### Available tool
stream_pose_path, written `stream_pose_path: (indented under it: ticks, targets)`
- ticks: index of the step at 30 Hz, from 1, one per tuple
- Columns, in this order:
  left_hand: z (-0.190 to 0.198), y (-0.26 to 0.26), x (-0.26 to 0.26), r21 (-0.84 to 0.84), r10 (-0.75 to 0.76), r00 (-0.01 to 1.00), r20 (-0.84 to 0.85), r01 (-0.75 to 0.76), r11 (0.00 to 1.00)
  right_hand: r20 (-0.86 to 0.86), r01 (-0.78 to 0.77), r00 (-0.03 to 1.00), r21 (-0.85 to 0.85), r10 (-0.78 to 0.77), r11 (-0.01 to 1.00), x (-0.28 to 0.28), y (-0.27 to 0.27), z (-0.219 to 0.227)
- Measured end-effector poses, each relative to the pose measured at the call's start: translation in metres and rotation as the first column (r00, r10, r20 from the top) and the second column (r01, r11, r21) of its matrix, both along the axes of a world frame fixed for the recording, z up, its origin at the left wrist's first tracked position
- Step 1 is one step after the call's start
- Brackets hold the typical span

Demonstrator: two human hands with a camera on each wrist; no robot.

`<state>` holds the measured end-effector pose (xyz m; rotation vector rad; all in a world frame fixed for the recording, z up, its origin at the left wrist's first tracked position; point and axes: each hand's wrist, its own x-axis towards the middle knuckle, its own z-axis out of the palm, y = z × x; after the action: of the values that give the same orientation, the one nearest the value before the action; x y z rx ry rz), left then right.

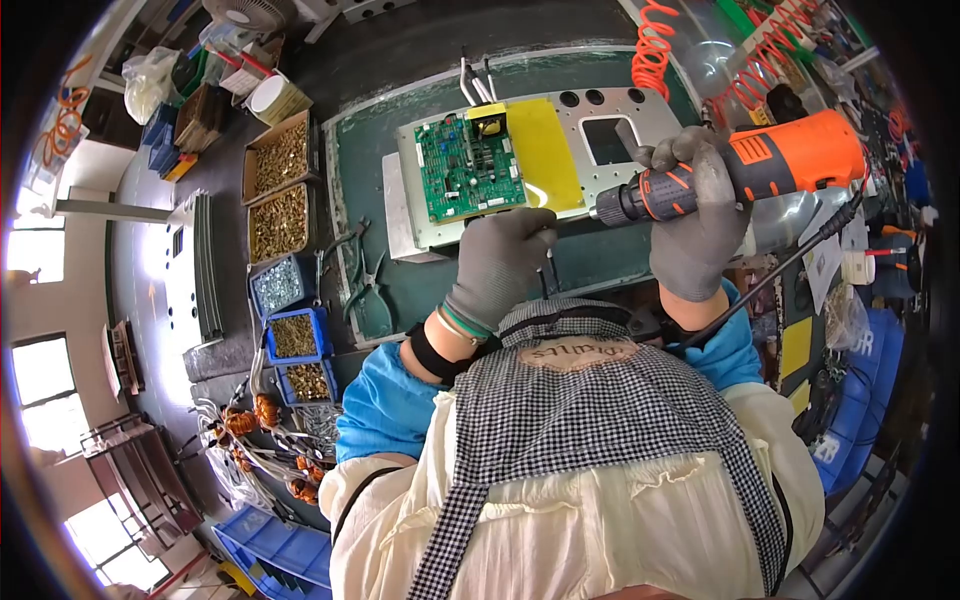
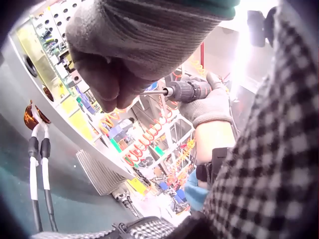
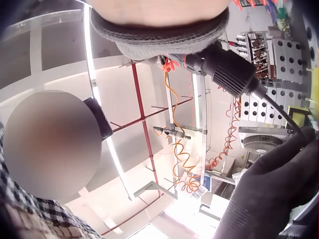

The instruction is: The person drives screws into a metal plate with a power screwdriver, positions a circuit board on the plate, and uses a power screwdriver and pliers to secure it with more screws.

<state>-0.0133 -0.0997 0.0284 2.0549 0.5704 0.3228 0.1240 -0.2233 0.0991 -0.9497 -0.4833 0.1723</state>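
My gloved right hand (image 1: 700,220) grips an orange and black power screwdriver (image 1: 800,155), held level over the bench with its chuck toward the left. A long thin bit (image 3: 279,110) runs from the chuck to my gloved left hand (image 1: 505,255), whose thumb and fingers pinch at the bit's end. The fingers hide the bit's tip and anything on it. Just beyond the left hand lies a metal plate (image 1: 625,105), carrying a green circuit board (image 1: 450,185) and a yellow sheet (image 1: 545,150). Under the plate, a finned heat sink (image 2: 102,174) shows in the left wrist view.
Left of the plate, pliers (image 1: 370,285) lie on the green mat (image 1: 400,310). Bins of brass-coloured hardware (image 1: 280,225) and a blue bin (image 1: 283,287) line the bench. Copper coils (image 1: 240,422) with wires sit nearer me. An orange coiled hose (image 1: 652,50) hangs behind the plate.
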Motion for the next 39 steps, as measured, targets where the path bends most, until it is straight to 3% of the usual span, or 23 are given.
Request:
stream_pose_path:
  ticks: [2, 5, 8, 17, 20, 23, 26, 32, 35, 38, 39]
  targets:
    - [-0.005, 0.006, -0.002, -0.14, 0.005, 1.0, 0.004, -0.005, 0.99, 0.013, 0.011, 1.0, 0.035, -0.011, 0.999, 0.0, -0.001, -0.003]
    - [-0.014, 0.01, -0.007, -0.124, -0.02, 0.991, 0.129, 0.036, 0.992, -0.016, -0.022, 1.0, 0.122, 0.024, 0.992, -0.005, 0.001, 0.005]
    - [-0.006, 0.008, -0.011, -0.206, -0.015, 0.998, 0.065, 0.028, 0.978, -0.051, -0.032, 0.998, 0.083, 0.037, 0.996, -0.009, 0.002, 0.002]
    - [-0.006, 0.009, -0.013, -0.086, 0.04, 0.996, 0.077, -0.033, 0.996, -0.032, 0.035, 0.999, -0.013, -0.035, 0.999, -0.009, 0.004, -0.002]
    - [-0.001, 0.008, -0.012, -0.027, 0.034, 0.997, 0.072, -0.032, 0.999, -0.093, 0.078, 0.993, 0.023, -0.076, 0.997, -0.006, 0.007, -0.004]
    - [-0.013, 0.012, -0.009, -0.076, -0.002, 0.993, 0.118, 0.011, 0.997, -0.149, 0.104, 0.984, 0.029, -0.098, 0.994, -0.004, 0.007, -0.005]
    - [-0.009, 0.014, -0.007, -0.192, -0.064, 0.997, 0.043, 0.071, 0.979, -0.163, 0.102, 0.983, 0.078, -0.088, 0.992, -0.005, 0.008, -0.001]
    - [-0.001, 0.013, -0.002, -0.488, -0.055, 0.997, -0.059, 0.019, 0.872, -0.068, 0.015, 0.998, 0.051, -0.012, 0.999, 0.004, 0.001, -0.007]
    - [-0.004, 0.012, 0.001, -0.501, -0.057, 0.996, -0.076, 0.011, 0.865, -0.027, 0.014, 1.0, 0.03, -0.013, 0.999, 0.007, 0.001, -0.008]
    - [-0.019, 0.009, 0.002, -0.52, 0.031, 1.0, 0.0, -0.027, 0.853, -0.099, 0.025, 0.995, 0.056, -0.019, 0.998, 0.005, 0.004, -0.004]
    - [-0.012, 0.009, -0.001, -0.462, 0.05, 0.999, 0.004, -0.042, 0.886, -0.091, 0.027, 0.996, 0.065, -0.021, 0.998, 0.007, 0.005, -0.005]
